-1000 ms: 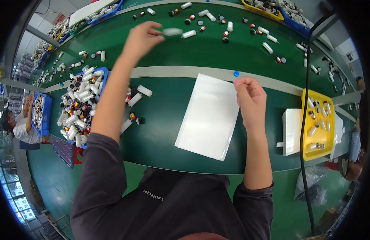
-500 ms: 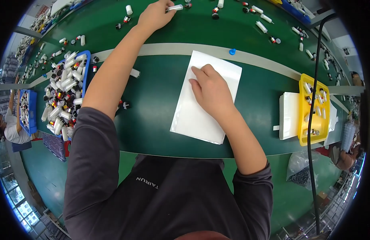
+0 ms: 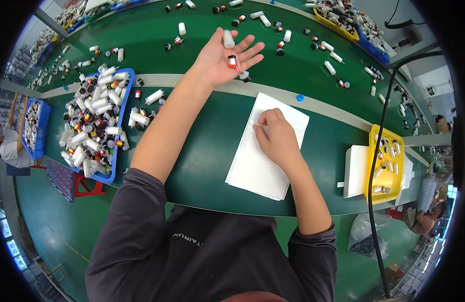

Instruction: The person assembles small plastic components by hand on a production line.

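Observation:
Over the far green belt, my left hand (image 3: 217,65) lies palm up with its fingers spread. A translucent white plastic tube (image 3: 229,40) rests upright by the thumb, and a small red, white and black cylinder (image 3: 232,61) lies on the palm. A grey and black cap (image 3: 245,76) shows just below the fingers; whether it touches the hand I cannot tell. My right hand (image 3: 280,138) is closed on the stack of white sheets (image 3: 260,173) on the table, with thumb and fingertips pinched at the top sheet, where a crease shows.
A blue tray (image 3: 123,105), heaped with tubes and caps, stands at left, with loose tubes (image 3: 154,96) beside it. At right are a yellow tray (image 3: 372,166) and white sheets (image 3: 356,168). A black cable (image 3: 376,216) hangs there. Loose parts dot the belt.
My left hand has turned palm up and drawn back right with the tube, and the red, white and black cylinder now lies in it. The right hand's fingers have pinched the sheet. The view has shifted.

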{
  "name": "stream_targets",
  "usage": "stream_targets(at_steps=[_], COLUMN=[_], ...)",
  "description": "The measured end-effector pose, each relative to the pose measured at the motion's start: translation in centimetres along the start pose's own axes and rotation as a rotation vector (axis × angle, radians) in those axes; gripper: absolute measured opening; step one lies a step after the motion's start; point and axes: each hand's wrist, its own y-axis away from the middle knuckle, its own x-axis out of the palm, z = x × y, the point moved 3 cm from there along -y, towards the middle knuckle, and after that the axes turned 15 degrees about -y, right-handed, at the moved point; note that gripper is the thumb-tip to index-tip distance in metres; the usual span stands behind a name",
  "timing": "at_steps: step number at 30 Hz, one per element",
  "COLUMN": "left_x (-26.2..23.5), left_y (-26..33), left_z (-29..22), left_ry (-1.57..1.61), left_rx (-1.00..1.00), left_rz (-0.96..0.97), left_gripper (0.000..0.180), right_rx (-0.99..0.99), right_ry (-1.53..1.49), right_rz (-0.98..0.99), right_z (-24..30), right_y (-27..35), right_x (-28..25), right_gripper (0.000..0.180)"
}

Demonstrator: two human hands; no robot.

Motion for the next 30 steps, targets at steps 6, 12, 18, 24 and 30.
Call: stream_targets(at_steps=[6, 12, 18, 24, 30], left_x=[0.3, 1.3, 2.8, 2.4, 2.3], left_y=[0.8, 1.3, 2.3, 2.4, 2.8], left_z=[0.9, 0.9, 2.5, 2.8, 2.8], left_ry=[0.136, 0.132, 0.012, -0.928, -0.913], left_rx=[-0.111, -0.138, 0.026, 0.073, 0.089], left_rz=[-0.004, 0.074, 0.386, 0.372, 0.452], left_gripper=[0.049, 0.048, 0.042, 0.048, 0.046], right_rx=[0.004, 0.120, -0.481, -0.394, -0.382], right_ry=[-0.205, -0.833, -0.224, -0.313, -0.108], right_rz=[0.115, -0.282, -0.450, -0.485, -0.448], right_z=[-0.1, -0.1, 3.3, 0.9, 1.8], right_y=[0.2, -2.0, -5.8, -5.4, -4.7], right_x=[-1.1, -3.8, -1.1, -2.2, -3.0], right_gripper=[0.013, 0.031, 0.054, 0.054, 0.047])
